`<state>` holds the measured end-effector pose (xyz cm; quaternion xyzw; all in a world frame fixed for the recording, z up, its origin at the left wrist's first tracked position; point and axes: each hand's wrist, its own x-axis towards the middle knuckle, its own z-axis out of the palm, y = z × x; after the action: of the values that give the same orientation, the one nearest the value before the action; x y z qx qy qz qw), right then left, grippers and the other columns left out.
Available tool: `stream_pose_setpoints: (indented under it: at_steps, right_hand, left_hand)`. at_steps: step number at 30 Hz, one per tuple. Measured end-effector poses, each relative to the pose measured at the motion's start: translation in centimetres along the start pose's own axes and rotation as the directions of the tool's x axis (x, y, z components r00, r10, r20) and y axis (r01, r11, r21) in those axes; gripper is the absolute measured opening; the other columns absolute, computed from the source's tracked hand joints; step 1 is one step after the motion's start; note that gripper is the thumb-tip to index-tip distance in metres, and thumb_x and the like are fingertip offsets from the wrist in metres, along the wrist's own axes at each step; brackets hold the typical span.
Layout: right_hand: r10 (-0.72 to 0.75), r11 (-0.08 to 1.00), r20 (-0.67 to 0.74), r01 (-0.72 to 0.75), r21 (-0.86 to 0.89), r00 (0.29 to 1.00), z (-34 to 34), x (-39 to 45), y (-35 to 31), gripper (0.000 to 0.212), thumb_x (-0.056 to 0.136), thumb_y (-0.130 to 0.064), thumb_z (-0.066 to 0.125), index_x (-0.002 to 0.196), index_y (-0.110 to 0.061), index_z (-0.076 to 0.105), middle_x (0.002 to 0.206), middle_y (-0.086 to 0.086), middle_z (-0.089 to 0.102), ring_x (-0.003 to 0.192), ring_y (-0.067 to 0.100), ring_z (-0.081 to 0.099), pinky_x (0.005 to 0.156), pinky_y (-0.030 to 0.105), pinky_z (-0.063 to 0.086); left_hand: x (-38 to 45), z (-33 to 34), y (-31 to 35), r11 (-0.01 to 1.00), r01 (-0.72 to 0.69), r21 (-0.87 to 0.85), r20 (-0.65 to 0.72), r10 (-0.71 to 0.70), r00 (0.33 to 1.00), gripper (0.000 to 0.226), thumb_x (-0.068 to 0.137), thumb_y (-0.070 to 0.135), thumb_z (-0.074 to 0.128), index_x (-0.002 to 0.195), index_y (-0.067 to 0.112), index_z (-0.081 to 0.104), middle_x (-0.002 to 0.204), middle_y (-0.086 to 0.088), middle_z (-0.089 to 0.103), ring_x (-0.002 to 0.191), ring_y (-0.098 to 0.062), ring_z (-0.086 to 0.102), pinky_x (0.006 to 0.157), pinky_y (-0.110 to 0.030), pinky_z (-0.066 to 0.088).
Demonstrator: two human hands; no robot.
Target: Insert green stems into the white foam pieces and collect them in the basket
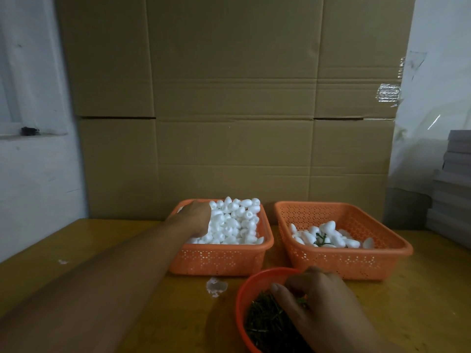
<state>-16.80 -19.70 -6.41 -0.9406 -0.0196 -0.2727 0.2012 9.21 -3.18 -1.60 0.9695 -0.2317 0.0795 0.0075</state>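
Head view showed a wall of brown cardboard sheets (229,103) filling most of the background, standing upright at the far edge of a yellow wooden desk (76,240). White wall (33,174) ran to the left of the cardboard, with a small dark object on a ledge. To the right hung clear plastic sheeting (423,138), and beside it stood a stack of grey boards (451,189).

On the desk sat two orange perforated baskets, side by side and just apart. The left basket (216,261) was heaped with plain white foam pieces (237,220). The right basket (356,261) held a thinner layer of foam pieces (328,236), with a green stem showing among them. Nearest the camera was a round orange bowl (240,301) filled with green stems (265,322).

The left hand (196,217) reached into the left basket, its fingers buried among the foam; whether its grip closed on a piece could not be told. The right hand (318,301) was over the bowl, its fingers curled together and pinching at the stems. A small white scrap (216,286) lay on the desk between the left basket and the bowl.
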Motion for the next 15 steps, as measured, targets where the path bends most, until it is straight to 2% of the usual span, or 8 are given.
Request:
stream_pose_setpoints:
  at_steps: [4, 7, 9, 12, 15]
  right_hand:
    - [0.004, 1.000, 0.002, -0.004, -0.002, 1.000, -0.1, 0.1, -0.1, 0.042, 0.086, -0.065, 0.048, 0.077, -0.029, 0.067, 0.062, -0.018, 0.057, 0.073, 0.007, 0.058, 0.067, 0.023, 0.038]
    - [0.008, 1.000, 0.017, -0.008, 0.000, 1.000, -0.2, 0.1, -0.2, 0.032, 0.086, -0.062, 0.052, 0.073, -0.035, 0.064, 0.057, -0.022, 0.054, 0.070, 0.004, 0.057, 0.065, 0.023, 0.035]
    - [0.015, 1.000, 0.019, -0.015, -0.007, 1.000, -0.2, 0.2, -0.3, 0.028, 0.085, -0.060, 0.056, 0.072, -0.036, 0.063, 0.054, -0.022, 0.050, 0.067, 0.002, 0.055, 0.063, 0.022, 0.031]
    - [0.021, 0.999, 0.039, -0.020, -0.028, 0.999, -0.3, 0.2, -0.5, 0.028, 0.085, -0.059, 0.057, 0.079, -0.034, 0.068, 0.060, -0.020, 0.053, 0.071, 0.004, 0.058, 0.066, 0.023, 0.036]
    - [0.027, 0.999, 0.071, -0.024, -0.042, 0.997, -0.3, 0.2, -0.5, 0.028, 0.086, -0.060, 0.054, 0.087, -0.037, 0.071, 0.070, -0.019, 0.061, 0.077, 0.005, 0.060, 0.074, 0.024, 0.046]
  left_hand:
    - [0.0, 0.3, -0.1, 0.998, 0.018, -0.064, -0.045, -0.021, 0.999, 0.019, 0.089, 0.006, 0.065, 0.107, 0.013, 0.063, 0.109, -0.002, 0.067, 0.099, -0.020, 0.064, 0.079, -0.031, 0.052]
    - [-0.1, 0.3, -0.2, 0.979, 0.004, -0.202, -0.133, -0.032, 0.991, 0.014, 0.090, 0.004, 0.058, 0.091, 0.017, 0.056, 0.098, -0.001, 0.065, 0.082, -0.016, 0.059, 0.064, -0.029, 0.045]
    - [-0.3, 0.1, -0.2, 0.962, -0.015, -0.273, -0.195, -0.041, 0.980, 0.022, 0.085, 0.003, 0.058, 0.083, 0.023, 0.049, 0.092, 0.002, 0.061, 0.082, -0.018, 0.057, 0.064, -0.030, 0.043]
    - [-1.1, -0.1, -0.3, 0.903, -0.075, -0.422, -0.302, -0.062, 0.951, 0.021, 0.084, 0.013, 0.064, 0.083, 0.028, 0.050, 0.086, 0.009, 0.063, 0.081, -0.016, 0.062, 0.073, -0.039, 0.054]
    - [-2.5, -0.1, 0.1, 0.813, -0.175, -0.556, -0.417, -0.091, 0.904, 0.023, 0.083, 0.022, 0.070, 0.086, 0.033, 0.050, 0.082, 0.015, 0.064, 0.073, -0.007, 0.063, 0.071, -0.038, 0.057]
